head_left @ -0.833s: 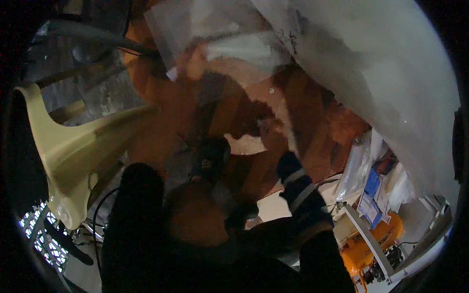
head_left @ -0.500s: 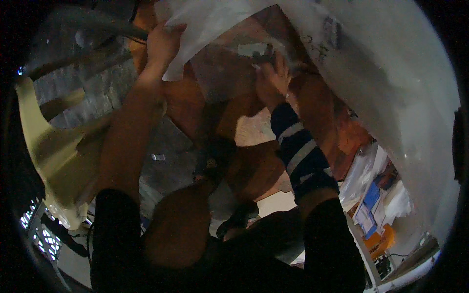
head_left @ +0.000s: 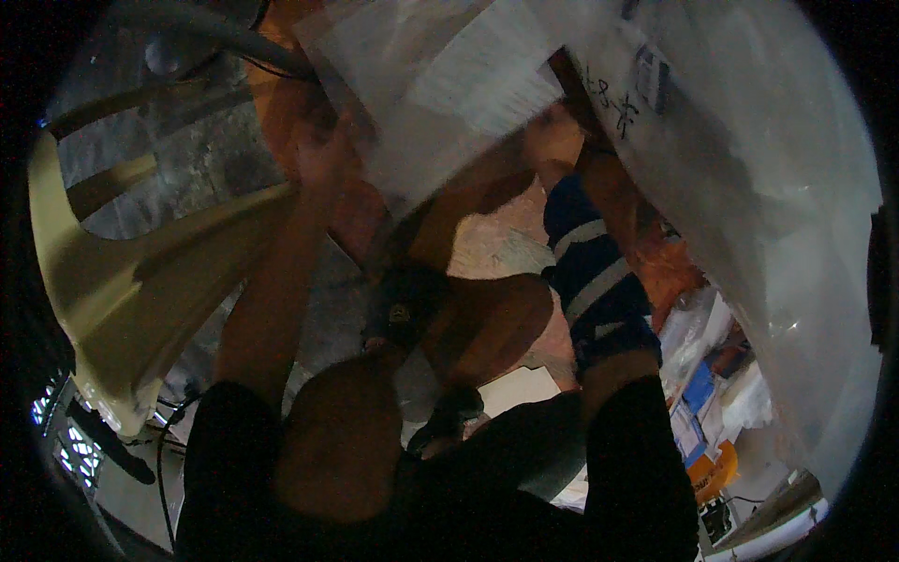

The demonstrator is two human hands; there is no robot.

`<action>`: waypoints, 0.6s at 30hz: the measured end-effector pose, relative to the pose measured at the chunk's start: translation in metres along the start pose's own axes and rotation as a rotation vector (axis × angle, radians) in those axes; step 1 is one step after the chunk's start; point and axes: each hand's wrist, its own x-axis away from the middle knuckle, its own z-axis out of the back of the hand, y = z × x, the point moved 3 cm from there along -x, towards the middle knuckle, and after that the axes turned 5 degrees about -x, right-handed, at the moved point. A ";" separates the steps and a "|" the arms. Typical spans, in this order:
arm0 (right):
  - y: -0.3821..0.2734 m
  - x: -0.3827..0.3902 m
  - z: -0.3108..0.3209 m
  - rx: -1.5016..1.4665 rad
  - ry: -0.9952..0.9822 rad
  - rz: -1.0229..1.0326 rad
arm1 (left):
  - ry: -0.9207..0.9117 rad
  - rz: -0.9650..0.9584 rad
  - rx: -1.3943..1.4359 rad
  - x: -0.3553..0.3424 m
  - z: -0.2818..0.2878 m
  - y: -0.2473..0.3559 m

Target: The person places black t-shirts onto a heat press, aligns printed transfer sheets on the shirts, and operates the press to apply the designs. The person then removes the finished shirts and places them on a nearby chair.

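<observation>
A translucent plastic sheet [head_left: 440, 84] spans the upper middle, over brown board [head_left: 482, 304]. My left hand [head_left: 318, 140] is at the sheet's lower-left side, its fingers smeared by motion. My right hand [head_left: 552, 136], above a blue-and-white striped forearm band [head_left: 599, 272], is at the sheet's right edge; its fingers are blurred and partly hidden. A large, cloudy plastic wrap [head_left: 758, 187] with dark markings rises along the right.
A glossy cream moulded panel [head_left: 112, 309] lies left, beside a grey tube [head_left: 234, 37]. Plastic-wrapped items [head_left: 698, 328], blue-and-white packets [head_left: 698, 393] and an orange machine [head_left: 712, 473] are at lower right. My leg and sandalled foot [head_left: 403, 309] are below my hands.
Since half a second ago, my left hand has moved down and my right hand slightly right. The sheet between them has shifted, covering more of the upper middle.
</observation>
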 end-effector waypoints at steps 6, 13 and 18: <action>-0.034 0.002 0.019 0.300 0.268 0.821 | 0.048 0.131 0.183 0.030 0.002 0.003; -0.007 -0.012 -0.074 0.232 0.266 0.506 | 0.067 -0.372 -0.697 0.035 -0.007 0.005; 0.027 -0.053 -0.094 0.227 0.290 0.315 | -0.046 -0.239 0.031 0.055 -0.017 -0.028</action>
